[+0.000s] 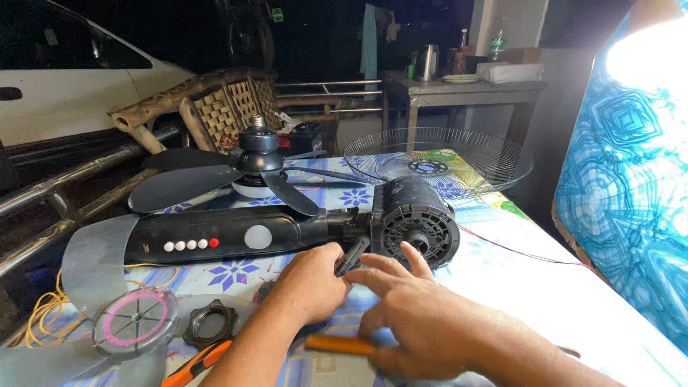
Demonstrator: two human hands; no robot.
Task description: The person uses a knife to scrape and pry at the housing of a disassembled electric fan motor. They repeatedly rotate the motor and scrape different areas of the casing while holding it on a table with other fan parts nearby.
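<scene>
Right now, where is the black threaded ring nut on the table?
In the head view, the ring nut lies at lower left, between the clear fan blade's pink-ringed hub and the left hand.

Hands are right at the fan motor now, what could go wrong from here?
The thin red wire trails from the motor housing across the table; a forearm may snag it. The left hand pinches a small dark part that might slip among the clutter. The locking nut and clear blade hub lie near the table's near edge, where an elbow may knock them off.
</scene>
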